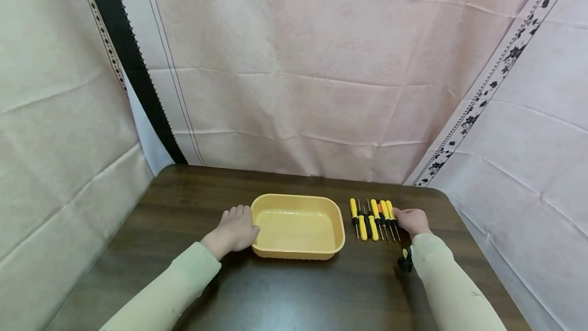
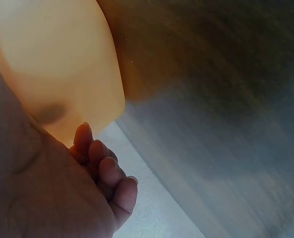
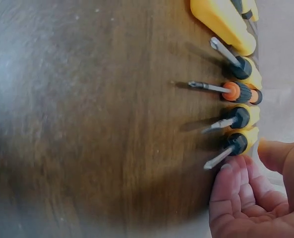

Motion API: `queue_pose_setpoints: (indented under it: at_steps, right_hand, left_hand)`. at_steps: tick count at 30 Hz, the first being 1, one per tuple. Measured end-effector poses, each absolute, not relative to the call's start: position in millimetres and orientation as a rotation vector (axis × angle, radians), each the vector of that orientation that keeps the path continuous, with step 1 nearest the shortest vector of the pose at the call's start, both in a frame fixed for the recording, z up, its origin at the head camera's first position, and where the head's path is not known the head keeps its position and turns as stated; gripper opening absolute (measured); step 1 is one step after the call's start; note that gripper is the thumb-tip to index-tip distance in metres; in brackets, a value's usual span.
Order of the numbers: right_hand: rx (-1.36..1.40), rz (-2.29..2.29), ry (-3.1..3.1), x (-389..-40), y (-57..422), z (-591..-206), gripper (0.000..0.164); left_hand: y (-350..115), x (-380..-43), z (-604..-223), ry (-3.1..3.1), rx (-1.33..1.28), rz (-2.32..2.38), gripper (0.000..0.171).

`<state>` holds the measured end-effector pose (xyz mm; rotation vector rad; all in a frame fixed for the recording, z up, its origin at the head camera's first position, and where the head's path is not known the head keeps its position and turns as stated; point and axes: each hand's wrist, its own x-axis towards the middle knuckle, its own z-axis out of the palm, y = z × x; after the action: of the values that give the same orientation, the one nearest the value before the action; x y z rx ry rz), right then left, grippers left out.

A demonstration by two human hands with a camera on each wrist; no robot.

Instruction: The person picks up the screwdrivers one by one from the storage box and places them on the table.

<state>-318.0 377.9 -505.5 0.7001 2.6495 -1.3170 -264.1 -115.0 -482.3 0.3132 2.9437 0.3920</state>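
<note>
In the head view my left hand [image 1: 236,230] holds the left side of a yellow plastic basin [image 1: 298,255], thumb over the rim. The left wrist view shows the curled fingers [image 2: 112,173] beside the basin's outer wall [image 2: 62,59], with a dark spot showing through it. My right hand [image 1: 413,221] is at the right end of a row of screwdrivers [image 1: 373,218], mostly yellow and black. From the right wrist, its fingertips [image 3: 226,171] touch the side of the outermost screwdriver [image 3: 240,141], with the thumb apart near the handle's end. Another screwdriver is orange and black [image 3: 233,90].
The basin has nothing in it and stands on a dark wooden table [image 1: 294,300]. Pale cloth [image 1: 294,91] hangs behind the table and on both sides. A small black device [image 1: 405,259] sits at my right wrist.
</note>
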Motion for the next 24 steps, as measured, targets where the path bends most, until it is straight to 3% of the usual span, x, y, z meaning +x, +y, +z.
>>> queue_pose_setpoints:
  at_steps: [11,16,24]
  right_hand:
    - [0.539,-1.235,2.877,-311,364,-499,0.05]
    - [0.291,-1.087,3.169,-309,340,-492,0.044]
    - [-0.194,-0.569,3.563,-296,284,-470,0.054]
  left_hand:
    - [-119,-270,-488,2.964,0.364,0.42,0.038]
    - [-122,-274,-490,2.981,0.374,0.421,0.039]
    - [-130,-273,-484,3.009,0.416,0.466,0.035]
